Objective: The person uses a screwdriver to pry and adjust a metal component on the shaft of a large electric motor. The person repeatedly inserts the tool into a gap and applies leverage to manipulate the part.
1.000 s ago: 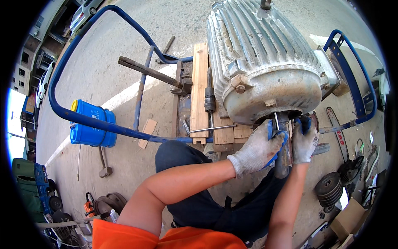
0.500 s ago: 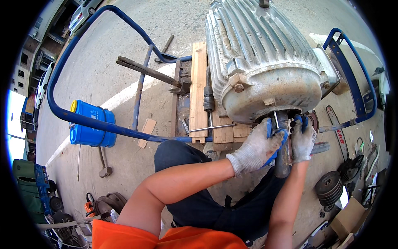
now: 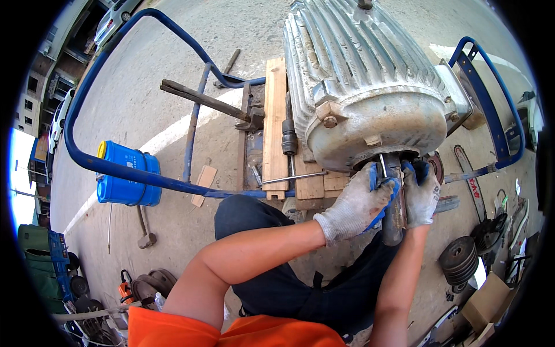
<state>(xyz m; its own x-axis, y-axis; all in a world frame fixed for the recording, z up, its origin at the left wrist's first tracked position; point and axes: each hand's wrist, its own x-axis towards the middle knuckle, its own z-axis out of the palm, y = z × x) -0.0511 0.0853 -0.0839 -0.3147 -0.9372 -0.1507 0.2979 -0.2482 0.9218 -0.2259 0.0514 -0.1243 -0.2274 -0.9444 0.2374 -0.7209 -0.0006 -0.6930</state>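
At 4 o'clock under grey motor (image 3: 370,87): left hand (image 3: 355,205), right hand (image 3: 421,196) both clamped on shaft (image 3: 394,217); keep grip square, pull even.

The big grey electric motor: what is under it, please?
Under the motor lie wooden planks set on a blue metal cart frame. The left hand and right hand grip the shaft below its front. The motor's body hides its feet.

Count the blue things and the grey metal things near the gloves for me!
Blue things: 2, the blue canister and the blue tube frame.
Grey metal things: 2, the big ribbed motor and its shaft, held by both hands.
Total: 4
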